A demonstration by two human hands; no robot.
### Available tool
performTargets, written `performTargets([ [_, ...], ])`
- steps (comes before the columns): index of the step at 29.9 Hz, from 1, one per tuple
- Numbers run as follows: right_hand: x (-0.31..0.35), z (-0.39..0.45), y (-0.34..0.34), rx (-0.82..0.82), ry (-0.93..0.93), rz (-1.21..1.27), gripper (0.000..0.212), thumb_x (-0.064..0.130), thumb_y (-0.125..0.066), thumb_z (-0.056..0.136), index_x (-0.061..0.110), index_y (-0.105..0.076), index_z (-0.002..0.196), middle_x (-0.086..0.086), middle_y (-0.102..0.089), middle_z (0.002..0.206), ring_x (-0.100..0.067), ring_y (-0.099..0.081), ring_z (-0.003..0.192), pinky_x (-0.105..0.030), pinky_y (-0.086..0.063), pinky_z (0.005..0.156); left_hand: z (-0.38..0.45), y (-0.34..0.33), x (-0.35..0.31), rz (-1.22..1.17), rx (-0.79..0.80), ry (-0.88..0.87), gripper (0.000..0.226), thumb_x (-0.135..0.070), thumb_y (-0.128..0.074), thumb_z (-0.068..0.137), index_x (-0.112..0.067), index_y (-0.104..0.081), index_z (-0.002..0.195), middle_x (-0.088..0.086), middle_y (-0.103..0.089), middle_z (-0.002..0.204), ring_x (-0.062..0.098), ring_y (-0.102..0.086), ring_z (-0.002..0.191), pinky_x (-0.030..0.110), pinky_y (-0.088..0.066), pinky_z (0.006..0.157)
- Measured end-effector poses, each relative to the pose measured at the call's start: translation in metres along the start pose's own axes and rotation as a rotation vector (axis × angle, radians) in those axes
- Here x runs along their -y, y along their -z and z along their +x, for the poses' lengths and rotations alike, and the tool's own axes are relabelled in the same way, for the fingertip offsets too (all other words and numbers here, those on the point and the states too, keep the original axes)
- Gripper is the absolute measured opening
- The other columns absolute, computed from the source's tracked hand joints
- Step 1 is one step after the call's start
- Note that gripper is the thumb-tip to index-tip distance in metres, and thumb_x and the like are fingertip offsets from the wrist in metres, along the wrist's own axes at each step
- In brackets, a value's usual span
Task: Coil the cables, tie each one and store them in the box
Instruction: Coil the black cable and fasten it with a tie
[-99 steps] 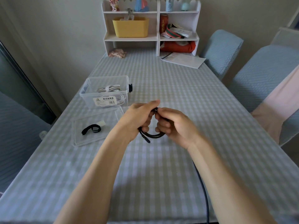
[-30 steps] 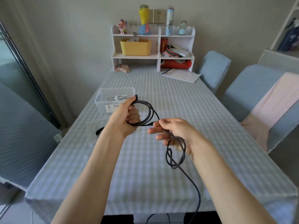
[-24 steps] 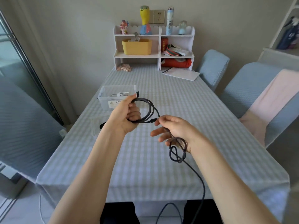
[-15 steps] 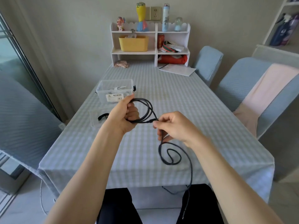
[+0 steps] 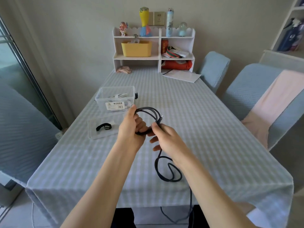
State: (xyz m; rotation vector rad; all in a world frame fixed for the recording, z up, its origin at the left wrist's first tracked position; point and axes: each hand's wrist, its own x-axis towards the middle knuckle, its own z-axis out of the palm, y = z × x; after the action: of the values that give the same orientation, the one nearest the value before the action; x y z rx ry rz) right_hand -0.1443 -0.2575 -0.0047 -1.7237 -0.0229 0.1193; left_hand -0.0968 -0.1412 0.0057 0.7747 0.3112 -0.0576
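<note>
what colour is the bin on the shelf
Yellow bin, clearest in the head view.

A white shelf unit [image 5: 153, 51] holding a yellow bin [image 5: 136, 48] stands at the table's [image 5: 213, 129] far edge, paper [image 5: 181, 75] beside it.

Bare tablecloth [image 5: 189, 116] lies open rightward; the box [image 5: 115, 100] and lid [image 5: 102, 129] crowd the left.

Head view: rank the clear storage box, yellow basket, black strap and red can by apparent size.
1. Clear storage box
2. Yellow basket, slightly smaller, though it sits farther from the camera, so true size is unsure
3. Black strap and red can: too alike to rank
</note>
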Motion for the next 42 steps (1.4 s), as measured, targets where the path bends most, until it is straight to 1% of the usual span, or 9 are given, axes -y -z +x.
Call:
performTargets([
  [4,-0.004,0.020,-0.003,-0.061,-0.027,0.121,0.034,0.033,-0.041,0.105,0.012,-0.067,0.104,0.003,-0.073,0.101,-0.010,-0.063,0.084,-0.027,-0.054,0.072,0.001,-0.006,0.005,0.050,-0.022,-0.080,0.046,-0.035,-0.062,0.095,-0.020,-0.034,0.062,-0.004,-0.020,0.053,0.012,-0.019,0.044,0.027,-0.029,0.048],
  [7,-0.004,0.029,-0.001,-0.044,-0.055,0.325,0.028,0.029,-0.047,0.103,0.012,-0.065,0.090,-0.005,-0.069,0.094,-0.014,-0.061,0.079,-0.029,-0.048,0.070,0.006,-0.006,0.003,0.078,-0.022,-0.099,0.042,-0.033,-0.063,0.094,-0.019,-0.038,0.065,-0.004,-0.022,0.054,0.013,-0.021,0.044,0.027,-0.033,0.049],
  [12,-0.004,0.036,0.008,0.132,-0.112,0.442,0.021,0.022,-0.052,0.102,0.007,-0.060,0.090,-0.009,-0.060,0.092,-0.013,-0.052,0.062,-0.025,-0.041,0.055,0.020,-0.001,-0.001,0.101,0.014,-0.052,0.045,-0.033,-0.060,0.096,-0.020,-0.033,0.062,-0.004,-0.017,0.054,0.011,-0.015,0.042,0.023,-0.022,0.039],
  [17,-0.008,0.046,0.018,0.099,-0.139,0.621,0.015,0.012,-0.050,0.100,0.010,-0.058,0.088,-0.008,-0.061,0.081,-0.013,-0.036,0.049,-0.022,-0.026,0.044,0.027,0.000,-0.003,0.249,0.099,0.028,0.039,-0.029,-0.053,0.098,-0.016,-0.041,0.063,-0.004,-0.020,0.050,0.012,-0.018,0.041,0.023,-0.031,0.043],
  [22,-0.006,0.056,0.024,0.204,-0.140,0.500,0.025,0.028,-0.046,0.103,0.012,-0.061,0.092,-0.001,-0.055,0.071,-0.010,-0.030,0.048,-0.021,-0.023,0.045,0.037,0.001,-0.001,0.319,0.050,0.027,0.041,-0.028,-0.055,0.095,-0.019,-0.035,0.060,-0.004,-0.018,0.052,0.011,-0.014,0.040,0.022,-0.022,0.037],
  [28,-0.009,0.069,0.032,0.185,-0.155,0.314,0.037,0.046,-0.042,0.103,0.017,-0.054,0.084,0.000,-0.050,0.065,-0.009,-0.029,0.045,-0.024,-0.017,0.046,0.039,-0.001,0.001,0.417,0.103,0.061,0.045,-0.034,-0.055,0.096,-0.018,-0.034,0.060,-0.002,-0.017,0.053,0.013,-0.012,0.045,0.025,-0.021,0.042],
  [32,-0.013,0.071,0.032,0.185,-0.141,0.269,0.040,0.048,-0.041,0.103,0.016,-0.059,0.087,-0.001,-0.055,0.066,-0.013,-0.037,0.048,-0.026,-0.025,0.048,0.046,-0.003,0.005,0.424,0.042,0.042,0.047,-0.033,-0.059,0.096,-0.022,-0.029,0.060,0.000,-0.010,0.062,0.015,-0.007,0.051,0.026,-0.012,0.045],
  [38,-0.015,0.067,0.029,0.277,-0.126,0.465,0.047,0.035,-0.035,0.106,0.000,-0.065,0.115,-0.009,-0.066,0.082,-0.018,-0.052,0.054,-0.026,-0.041,0.049,0.054,0.005,0.004,0.248,-0.047,0.061,0.046,-0.022,-0.055,0.091,-0.020,-0.031,0.051,-0.005,-0.015,0.050,0.011,-0.010,0.039,0.025,-0.010,0.038],
  [42,-0.017,0.071,0.025,0.272,-0.161,0.441,0.050,0.049,-0.036,0.103,0.010,-0.068,0.103,-0.007,-0.064,0.078,-0.018,-0.051,0.055,-0.028,-0.040,0.049,0.053,0.005,0.009,0.266,-0.062,-0.022,0.038,-0.019,-0.055,0.088,-0.019,-0.033,0.057,-0.004,-0.019,0.049,0.012,-0.012,0.041,0.025,-0.013,0.038],
])
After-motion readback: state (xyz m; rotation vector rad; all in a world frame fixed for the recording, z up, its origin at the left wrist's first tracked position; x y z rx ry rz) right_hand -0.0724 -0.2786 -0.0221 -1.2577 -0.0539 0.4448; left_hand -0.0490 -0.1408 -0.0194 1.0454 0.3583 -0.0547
